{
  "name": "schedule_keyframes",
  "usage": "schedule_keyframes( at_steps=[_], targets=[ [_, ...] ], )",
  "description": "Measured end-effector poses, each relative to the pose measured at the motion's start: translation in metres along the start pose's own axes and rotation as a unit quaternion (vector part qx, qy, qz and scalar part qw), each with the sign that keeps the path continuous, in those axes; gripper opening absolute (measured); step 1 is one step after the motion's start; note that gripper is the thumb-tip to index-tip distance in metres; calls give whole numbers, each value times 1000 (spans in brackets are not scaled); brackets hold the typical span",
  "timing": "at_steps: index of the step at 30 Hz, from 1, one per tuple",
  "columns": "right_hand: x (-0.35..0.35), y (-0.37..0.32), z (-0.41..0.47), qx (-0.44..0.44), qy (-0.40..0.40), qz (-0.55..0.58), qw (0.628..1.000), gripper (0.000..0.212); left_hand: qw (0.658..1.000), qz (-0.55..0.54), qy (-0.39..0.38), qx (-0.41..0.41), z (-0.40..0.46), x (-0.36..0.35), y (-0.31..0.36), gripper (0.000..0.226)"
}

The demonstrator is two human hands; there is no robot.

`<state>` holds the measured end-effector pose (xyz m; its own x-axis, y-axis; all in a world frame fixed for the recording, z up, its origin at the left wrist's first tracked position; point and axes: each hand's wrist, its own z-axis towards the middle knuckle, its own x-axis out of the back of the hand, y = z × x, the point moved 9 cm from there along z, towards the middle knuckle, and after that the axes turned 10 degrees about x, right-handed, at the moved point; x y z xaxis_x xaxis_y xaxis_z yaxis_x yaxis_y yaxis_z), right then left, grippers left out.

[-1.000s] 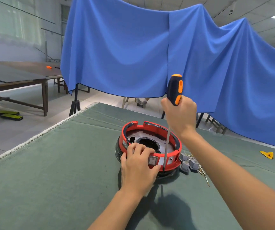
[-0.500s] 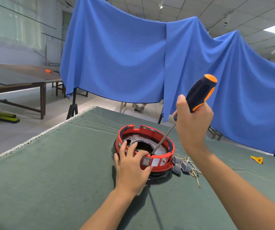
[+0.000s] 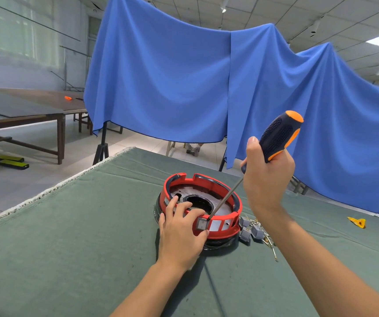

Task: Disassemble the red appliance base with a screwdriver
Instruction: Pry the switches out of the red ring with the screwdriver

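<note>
The red appliance base (image 3: 226, 186), a round ring with a grey metal plate and a dark central hole inside, lies on the green cloth of the table (image 3: 69, 236). My left hand (image 3: 181, 229) presses on its near rim, thumb beside a small grey switch (image 3: 201, 224). My right hand (image 3: 266, 179) grips the black and orange screwdriver (image 3: 277, 136) above and to the right. The shaft slants down to the left and its tip rests at the near rim, right by the switch.
Small grey parts (image 3: 251, 231) and brass-coloured screws (image 3: 269, 242) lie just right of the base. A yellow scrap (image 3: 356, 221) sits at the far right. A blue cloth (image 3: 206, 88) hangs behind the table. The table's white-fringed left edge (image 3: 46, 191) runs diagonally.
The screwdriver went from nearly upright to slanted, handle swung right. Its tip stays at the base's near rim by the switch. My left hand keeps pressing on the base.
</note>
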<state>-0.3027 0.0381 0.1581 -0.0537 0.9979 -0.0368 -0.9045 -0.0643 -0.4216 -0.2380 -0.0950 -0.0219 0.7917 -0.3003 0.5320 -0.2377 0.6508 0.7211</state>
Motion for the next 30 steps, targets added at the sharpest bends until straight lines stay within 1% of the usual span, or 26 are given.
schedule_keyframes(
  at_steps=[9, 21, 26, 30],
  targets=[
    [-2, 2, -4, -9, 2, 4, 1000, 35, 1000, 4, 1, -5, 0, 0, 0, 36],
    [0, -5, -7, 4, 4, 15, 1000, 32, 1000, 0, 3, -12, 0, 1, 0, 37],
    [-4, -12, -13, 21, -10, 15, 1000, 29, 1000, -8, 8, -22, -1, 0, 4, 37],
    [-12, -7, -8, 0, -15, 22, 1000, 30, 1000, -17, 13, -17, -2, -1, 5, 35]
  ],
)
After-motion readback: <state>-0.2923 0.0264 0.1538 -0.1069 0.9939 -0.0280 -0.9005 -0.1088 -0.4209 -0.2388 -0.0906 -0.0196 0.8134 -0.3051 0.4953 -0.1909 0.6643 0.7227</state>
